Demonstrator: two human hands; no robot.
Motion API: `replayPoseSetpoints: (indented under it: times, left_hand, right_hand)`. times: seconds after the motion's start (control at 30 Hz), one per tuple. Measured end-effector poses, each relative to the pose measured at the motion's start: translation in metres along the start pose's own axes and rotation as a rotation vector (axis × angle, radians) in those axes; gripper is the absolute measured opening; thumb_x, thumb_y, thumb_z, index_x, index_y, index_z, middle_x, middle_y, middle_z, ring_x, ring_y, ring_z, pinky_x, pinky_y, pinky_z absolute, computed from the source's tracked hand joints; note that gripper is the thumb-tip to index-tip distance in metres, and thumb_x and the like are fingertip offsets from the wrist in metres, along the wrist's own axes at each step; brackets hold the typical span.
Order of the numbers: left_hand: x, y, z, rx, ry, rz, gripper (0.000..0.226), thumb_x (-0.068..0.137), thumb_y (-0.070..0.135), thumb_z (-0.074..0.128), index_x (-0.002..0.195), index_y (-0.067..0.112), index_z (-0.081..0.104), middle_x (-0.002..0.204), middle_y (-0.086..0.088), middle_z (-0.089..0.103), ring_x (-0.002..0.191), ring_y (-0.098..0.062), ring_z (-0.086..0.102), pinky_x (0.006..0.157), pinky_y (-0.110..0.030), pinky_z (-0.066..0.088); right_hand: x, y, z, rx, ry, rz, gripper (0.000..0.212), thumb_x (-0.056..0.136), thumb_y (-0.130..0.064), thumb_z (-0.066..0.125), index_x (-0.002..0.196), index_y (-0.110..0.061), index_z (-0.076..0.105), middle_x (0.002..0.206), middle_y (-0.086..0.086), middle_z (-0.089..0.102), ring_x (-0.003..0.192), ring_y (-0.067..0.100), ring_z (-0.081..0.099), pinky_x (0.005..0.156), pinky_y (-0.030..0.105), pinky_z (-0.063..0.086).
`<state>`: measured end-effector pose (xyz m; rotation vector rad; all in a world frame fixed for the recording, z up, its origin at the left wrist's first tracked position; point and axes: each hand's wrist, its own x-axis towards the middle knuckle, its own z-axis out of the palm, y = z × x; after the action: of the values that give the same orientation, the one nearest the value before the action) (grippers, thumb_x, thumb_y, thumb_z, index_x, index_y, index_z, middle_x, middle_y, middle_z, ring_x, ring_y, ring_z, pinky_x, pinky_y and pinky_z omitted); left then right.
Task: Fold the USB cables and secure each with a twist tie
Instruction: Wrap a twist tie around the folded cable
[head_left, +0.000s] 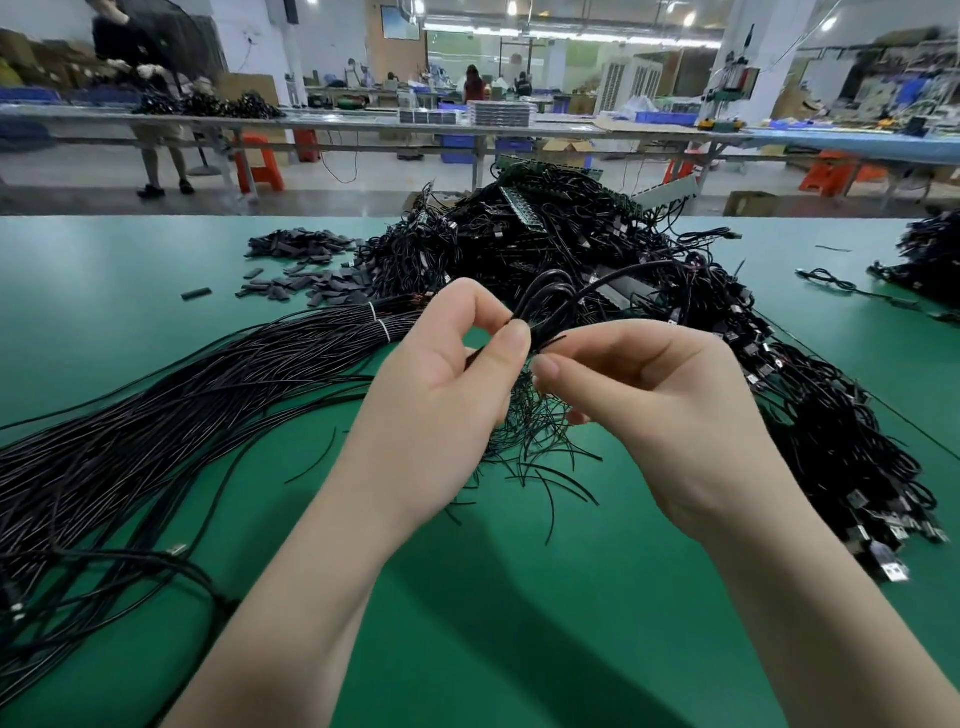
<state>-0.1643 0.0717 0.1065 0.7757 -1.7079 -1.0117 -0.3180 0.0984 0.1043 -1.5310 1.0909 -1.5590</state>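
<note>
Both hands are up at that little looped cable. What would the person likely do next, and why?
Probably twist the tie's ends together. The left hand pinches the folded cable at its neck, and the right hand pinches the thin tie there, whose end juts out loose, so the bundle looks not yet secured.

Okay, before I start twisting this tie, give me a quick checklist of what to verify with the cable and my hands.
1. Folded cable pinched by left hand: ok.
2. Twist tie at the bundle's waist, held by right hand: ok.
3. Tie fully wrapped around the bundle: cannot tell, thumbs hide it.
4. Cable loops even and gathered: cannot tell.
5. Spare ties lie below the hands on the green table: ok.
</note>
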Motion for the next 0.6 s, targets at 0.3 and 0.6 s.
replayPoseSetpoints:
  times: [0.3, 0.6]
  left_hand:
    - [-0.001, 0.003, 0.003, -0.055, 0.055, -0.007, 0.018, 0.089, 0.036, 0.047, 0.071, 0.037, 0.046, 0.043, 0.012, 0.033, 0.042, -0.006, 0.024, 0.044, -0.017, 0.025]
    - [-0.002, 0.01, 0.0, -0.383, -0.038, -0.355, 0.026, 0.1, 0.026, 0.046, 0.075, 0.021, 0.04, 0.042, 0.014, 0.026, 0.036, -0.006, 0.018, 0.048, -0.026, 0.023]
  right_hand:
    - [-0.003, -0.005, 0.008, -0.013, 0.086, -0.097, 0.005, 0.071, -0.02, 0.079, 0.074, -0.018, 0.075, 0.066, -0.002, 0.072, 0.056, 0.002, 0.059, 0.054, 0.014, 0.045]
    - [-0.001, 0.01, -0.004, -0.949, 0.161, -1.024, 0.008, 0.086, 0.007, 0.066, 0.086, 0.005, 0.074, 0.077, 0.016, 0.067, 0.072, 0.032, 0.064, 0.073, 0.037, 0.051]
